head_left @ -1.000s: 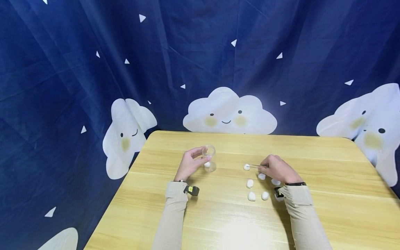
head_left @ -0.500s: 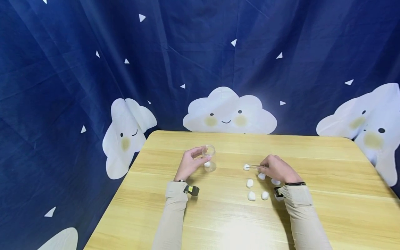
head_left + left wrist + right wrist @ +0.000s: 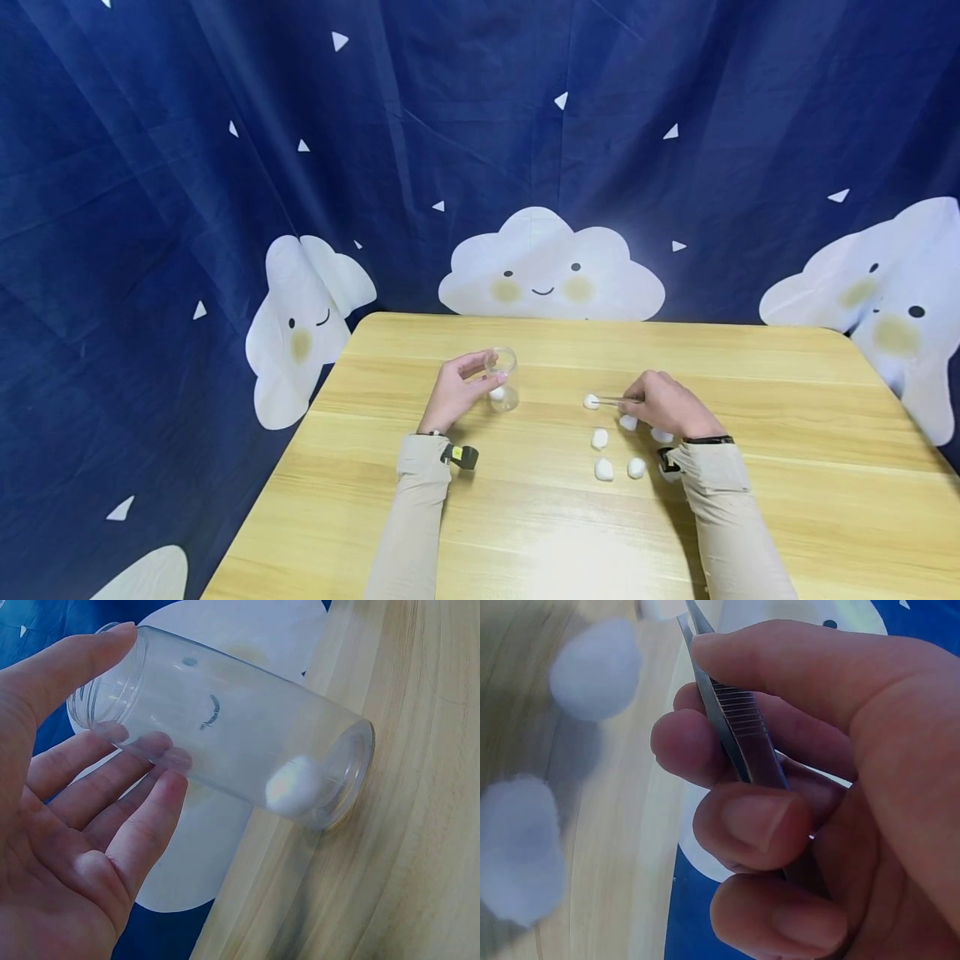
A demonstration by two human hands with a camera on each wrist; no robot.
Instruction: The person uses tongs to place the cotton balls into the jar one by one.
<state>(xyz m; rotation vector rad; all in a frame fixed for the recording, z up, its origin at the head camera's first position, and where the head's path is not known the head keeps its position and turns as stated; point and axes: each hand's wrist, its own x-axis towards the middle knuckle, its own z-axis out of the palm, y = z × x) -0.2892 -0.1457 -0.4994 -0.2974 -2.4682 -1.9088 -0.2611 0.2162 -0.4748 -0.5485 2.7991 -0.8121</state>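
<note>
My left hand (image 3: 459, 393) grips a clear plastic jar (image 3: 232, 727) near its threaded mouth, thumb on one side and fingers on the other. The jar stands upright on the table with one white cotton ball (image 3: 295, 785) at its bottom. My right hand (image 3: 670, 406) holds metal tweezers (image 3: 739, 724) between thumb and fingers. At the tweezer tips is another cotton ball (image 3: 592, 402), to the right of the jar; in the right wrist view only its edge shows at the top.
Several loose cotton balls (image 3: 599, 439) lie on the wooden table (image 3: 540, 517) below and beside my right hand, some partly hidden by the hand and wrist. A dark blue curtain (image 3: 480, 125) with cloud faces hangs behind the table's far edge.
Almost nothing moves. The tweezer tips and the cotton ball at them shift very slightly left; the left hand and jar keep their place.
</note>
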